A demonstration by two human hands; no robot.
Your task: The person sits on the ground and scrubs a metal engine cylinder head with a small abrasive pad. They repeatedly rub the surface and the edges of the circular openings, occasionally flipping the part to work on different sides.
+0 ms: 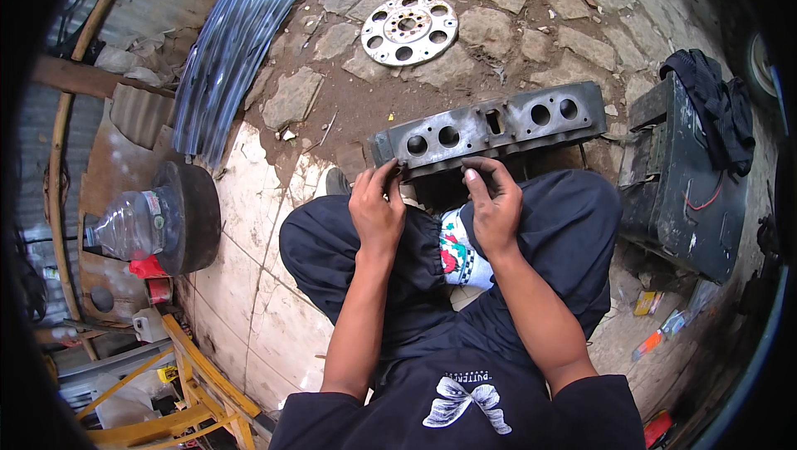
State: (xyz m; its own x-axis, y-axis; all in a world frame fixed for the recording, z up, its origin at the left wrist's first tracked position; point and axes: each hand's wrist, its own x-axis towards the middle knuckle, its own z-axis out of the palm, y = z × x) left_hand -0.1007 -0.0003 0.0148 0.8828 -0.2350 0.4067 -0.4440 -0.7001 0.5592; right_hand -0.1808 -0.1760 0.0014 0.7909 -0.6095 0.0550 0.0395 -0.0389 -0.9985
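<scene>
A grey metal engine cylinder head (510, 124) with several round holes lies in front of my knees, slightly raised at its right end. My left hand (379, 207) is at its near left corner, fingers pinched together at the edge. Closer to the middle of the same near edge, my right hand (496, 207) is closed, thumb against curled fingers. Something small and dark shows at the fingertips of each hand, too small to name. Whether the fingertips grip the cylinder head itself, I cannot tell.
Beyond the cylinder head, a round perforated metal plate (383, 41) lies on stony ground. At left are corrugated sheets (237, 51), a black drum-like object (195, 217) with a clear plastic bottle (129, 226), and a yellow wooden frame (207, 367). A dark box (681, 193) with cloth (714, 105) stands right.
</scene>
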